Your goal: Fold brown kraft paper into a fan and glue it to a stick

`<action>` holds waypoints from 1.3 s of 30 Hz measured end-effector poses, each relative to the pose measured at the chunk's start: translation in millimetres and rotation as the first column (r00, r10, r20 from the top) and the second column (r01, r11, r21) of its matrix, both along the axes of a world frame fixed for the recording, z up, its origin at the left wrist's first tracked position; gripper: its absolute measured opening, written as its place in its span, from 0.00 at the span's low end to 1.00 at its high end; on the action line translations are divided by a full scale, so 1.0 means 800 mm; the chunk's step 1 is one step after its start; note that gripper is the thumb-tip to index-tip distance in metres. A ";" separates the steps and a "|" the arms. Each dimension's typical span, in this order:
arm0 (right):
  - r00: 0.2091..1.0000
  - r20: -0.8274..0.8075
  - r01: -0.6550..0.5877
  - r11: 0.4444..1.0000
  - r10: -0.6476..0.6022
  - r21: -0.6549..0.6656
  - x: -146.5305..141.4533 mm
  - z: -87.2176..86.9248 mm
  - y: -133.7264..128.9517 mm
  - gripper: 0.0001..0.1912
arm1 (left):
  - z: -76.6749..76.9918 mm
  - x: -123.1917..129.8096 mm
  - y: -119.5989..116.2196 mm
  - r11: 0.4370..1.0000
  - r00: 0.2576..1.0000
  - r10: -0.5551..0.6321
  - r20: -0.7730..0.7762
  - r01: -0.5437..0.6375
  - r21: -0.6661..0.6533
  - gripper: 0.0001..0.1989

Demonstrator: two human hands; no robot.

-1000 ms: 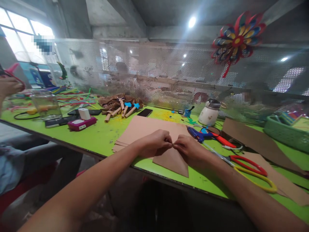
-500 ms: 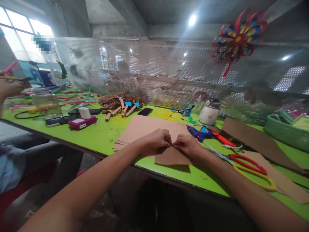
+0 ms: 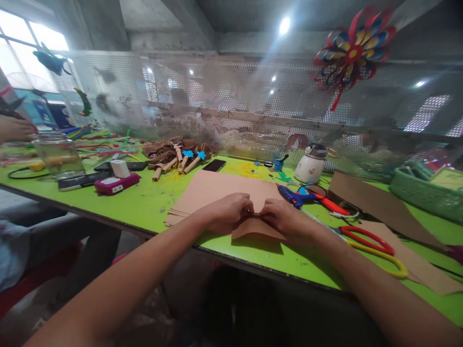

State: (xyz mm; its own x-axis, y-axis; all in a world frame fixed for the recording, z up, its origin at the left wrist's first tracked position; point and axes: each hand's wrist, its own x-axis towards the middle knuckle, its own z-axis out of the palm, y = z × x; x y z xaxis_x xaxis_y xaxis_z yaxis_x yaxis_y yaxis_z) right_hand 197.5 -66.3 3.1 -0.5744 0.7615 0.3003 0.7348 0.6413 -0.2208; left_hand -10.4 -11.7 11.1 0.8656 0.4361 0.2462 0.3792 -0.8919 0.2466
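Both my hands pinch the far edge of a small brown paper sheet [image 3: 257,230], which is curled into a thin roll between them. My left hand [image 3: 237,206] is closed on the left end of that roll, and my right hand [image 3: 277,212] is closed on the right end. The sheet's near edge bows up a little above the table. Beneath my hands lies a stack of larger tan paper sheets [image 3: 206,190]. Right of my right hand are a blue hot glue gun [image 3: 289,196] and scissors [image 3: 374,241] with red and yellow handles, partly behind my forearm.
On the green table [image 3: 148,205] stand a white flask [image 3: 310,166], a glass jar [image 3: 60,159] and a green basket [image 3: 427,195]. Rolled paper tubes [image 3: 170,165], a phone [image 3: 214,166] and a magenta box [image 3: 117,184] lie left. Another person's hand [image 3: 14,130] is at far left.
The small sheet's far edge is rolled slightly further and its near edge now arches up more. The view has shifted a little. At far left, the other person's hand has moved.
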 end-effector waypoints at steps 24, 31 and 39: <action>0.997 0.082 0.006 0.997 0.000 -0.074 0.004 0.020 -0.011 0.10 | 0.023 -0.023 -0.029 0.995 0.994 0.082 -0.077 -0.078 0.059 0.12; 0.982 0.154 0.106 0.994 -0.110 0.035 -0.009 0.015 -0.010 0.07 | 0.017 0.005 -0.021 0.952 0.974 0.186 -0.131 -0.145 0.270 0.11; 0.984 0.137 0.108 0.993 -0.114 0.050 -0.008 0.007 -0.003 0.06 | 0.007 0.013 -0.021 0.935 0.976 0.195 -0.093 -0.156 0.317 0.13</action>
State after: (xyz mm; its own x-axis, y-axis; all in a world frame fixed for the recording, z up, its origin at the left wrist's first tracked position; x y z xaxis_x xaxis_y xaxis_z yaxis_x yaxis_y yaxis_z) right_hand 190.9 -68.4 8.7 -0.5255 0.8113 0.2562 0.8236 0.5606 -0.0858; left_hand 0.1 -28.6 16.6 0.8137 0.5038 0.2900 0.5464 -0.8331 -0.0858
